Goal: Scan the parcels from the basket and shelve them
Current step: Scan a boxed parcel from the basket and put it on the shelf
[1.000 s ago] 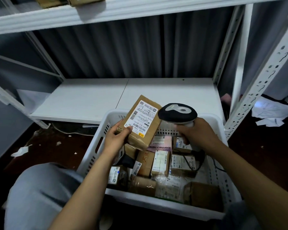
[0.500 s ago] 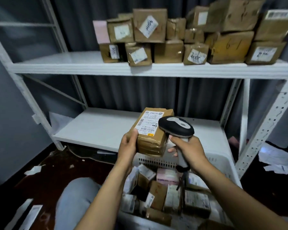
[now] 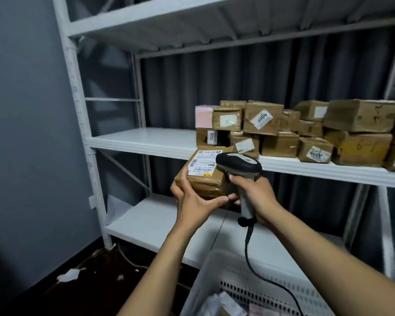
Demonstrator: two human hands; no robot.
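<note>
My left hand [image 3: 193, 199] grips a brown cardboard parcel [image 3: 203, 176] with a white shipping label on top, held just below the middle shelf's front edge. My right hand [image 3: 258, 197] holds a black-headed barcode scanner [image 3: 238, 165] by its grey handle, its head over the parcel's right side; fingertips of that hand also touch the parcel's underside. The scanner's black cable runs down toward the white plastic basket [image 3: 244, 290] at the bottom, where a few parcels show.
A white metal rack stands ahead. Its middle shelf [image 3: 141, 140] carries several stacked brown parcels [image 3: 306, 131] on the right half. The lower shelf [image 3: 155, 222] sits behind the basket. A grey wall is at the left, paper scraps on the dark floor.
Both hands have lifted the parcel and scanner up from the basket to the middle shelf's height. My view has tilted upward, so the basket has dropped to the bottom edge.
</note>
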